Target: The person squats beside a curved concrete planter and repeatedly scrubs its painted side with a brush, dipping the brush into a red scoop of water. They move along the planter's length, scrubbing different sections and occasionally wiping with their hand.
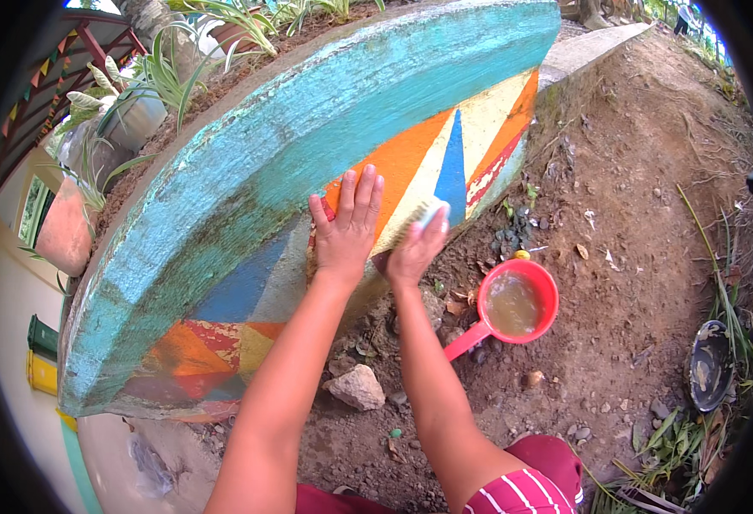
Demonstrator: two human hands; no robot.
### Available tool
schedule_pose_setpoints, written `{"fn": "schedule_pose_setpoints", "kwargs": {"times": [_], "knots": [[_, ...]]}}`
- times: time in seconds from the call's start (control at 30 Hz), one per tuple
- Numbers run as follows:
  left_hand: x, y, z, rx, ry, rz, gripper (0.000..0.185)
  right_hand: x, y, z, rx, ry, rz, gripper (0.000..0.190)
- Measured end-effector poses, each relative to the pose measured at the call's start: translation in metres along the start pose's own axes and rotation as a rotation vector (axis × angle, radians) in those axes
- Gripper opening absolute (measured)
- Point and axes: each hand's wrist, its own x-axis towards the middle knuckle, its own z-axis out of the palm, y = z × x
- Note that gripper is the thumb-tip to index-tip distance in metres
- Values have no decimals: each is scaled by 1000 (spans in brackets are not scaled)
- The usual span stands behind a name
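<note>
My left hand (345,228) lies flat on the painted concrete wall of a planter (267,132), with its fingers spread a little over the orange and grey patches. In my right hand (417,252) is a scrub brush (429,215) with a pale back, its bristles against the cream and orange part of the same wall. The brush is slightly blurred. A red plastic dipper (551,302) holding murky water stands on the soil, right of my right forearm. Its handle end is hidden behind that forearm.
A rock (355,387) lies between my forearms on the bare soil (614,257). Spider plants (164,74) and pots line the planter's top. At far right are a black dish (710,366) and cut leaves (662,443). A plastic bag (150,464) lies lower left. A person stands far off at top right.
</note>
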Motion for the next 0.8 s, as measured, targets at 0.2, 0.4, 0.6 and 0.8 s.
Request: {"fn": "schedule_pose_setpoints", "kwargs": {"times": [0.2,0.4,0.6,0.8], "knots": [[14,15,-3,-64,50,-23,71,46,53,-4,160,12,658,57],[1,6,2,-54,31,-30,71,-63,-18,-7,209,-99,16,57],[16,15,-2,-38,54,-27,71,2,54,-6,75,-141,659,62],[1,9,6,-37,34,-43,72,-72,-12,-5,79,-104,224,61]]}}
